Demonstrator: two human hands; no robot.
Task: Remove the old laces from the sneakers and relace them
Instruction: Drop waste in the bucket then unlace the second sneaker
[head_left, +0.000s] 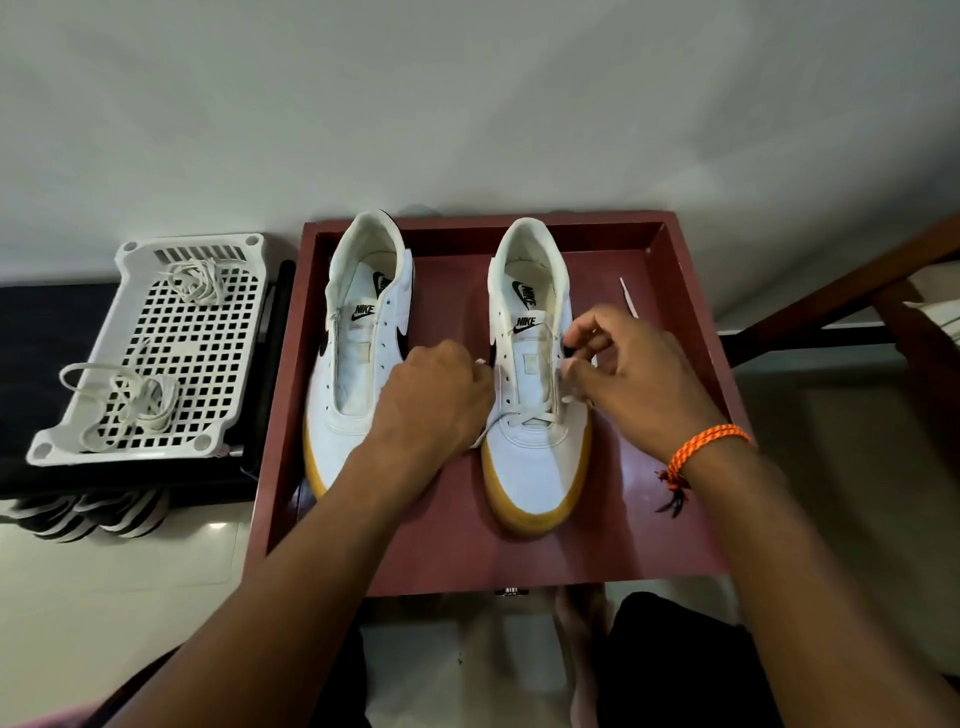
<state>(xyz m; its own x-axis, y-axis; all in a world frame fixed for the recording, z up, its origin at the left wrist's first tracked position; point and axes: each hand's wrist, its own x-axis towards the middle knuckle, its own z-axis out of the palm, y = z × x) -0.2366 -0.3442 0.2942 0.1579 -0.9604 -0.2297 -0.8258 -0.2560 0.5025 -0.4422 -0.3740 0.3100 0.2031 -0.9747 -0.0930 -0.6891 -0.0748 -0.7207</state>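
Two white sneakers with gum soles stand in a dark red tray (691, 312), toes towards me. The left sneaker (358, 364) has no lace. The right sneaker (535, 457) carries a white lace (530, 418) crossed through its lowest eyelets. My left hand (436, 400) lies between the shoes and grips one end of that lace. My right hand (628, 369) pinches the other part of the lace at the shoe's right eyelet row. A loose lace end (628, 296) lies on the tray beyond my right hand.
A white perforated plastic basket (156, 348) stands to the left of the tray, with two bundles of white laces (197, 280) (140, 402) on it. Black-and-white shoes (88, 514) sit below it. A wooden frame (883, 291) is on the right. A wall is behind.
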